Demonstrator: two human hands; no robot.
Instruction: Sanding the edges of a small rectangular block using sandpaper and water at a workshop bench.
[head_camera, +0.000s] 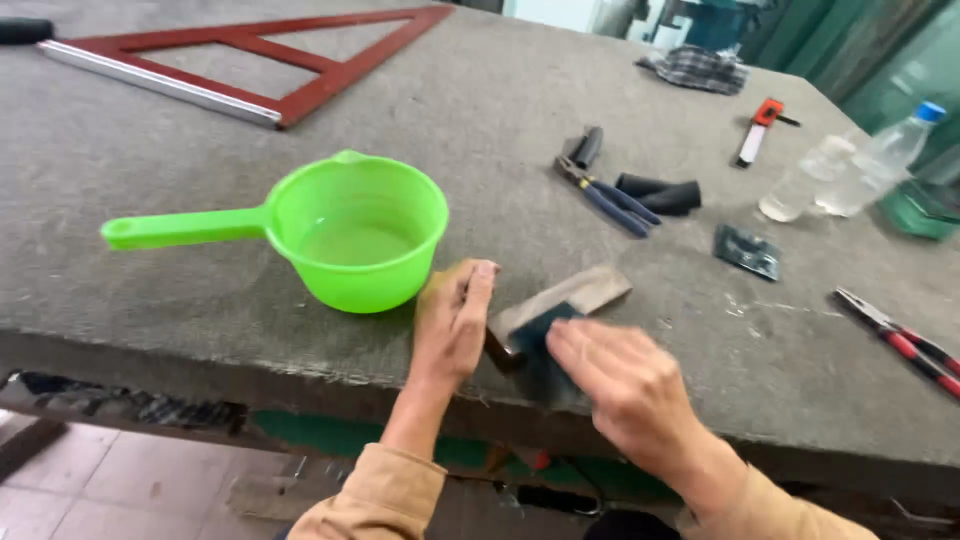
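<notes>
Grey felt covers the surface (520, 110), with tiled floor seen below its edge. One green ladle (355, 235) of water, two pliers, one clear bottle (850, 165) and one red triangular frame (300, 60) are counted. One whetstone block (560, 305) is steadied by the flat, open left hand (452, 325) — a dark blade (545, 345) is pressed on it by the blurred right hand (625, 385).

The left hand (452, 322) lies flat, palm down, fingers straight and together, wrist bent slightly inward. The right hand (625, 385) is blurred (its grip unreadable), fingers curled downward. Both forearms wear tan sleeves.
</notes>
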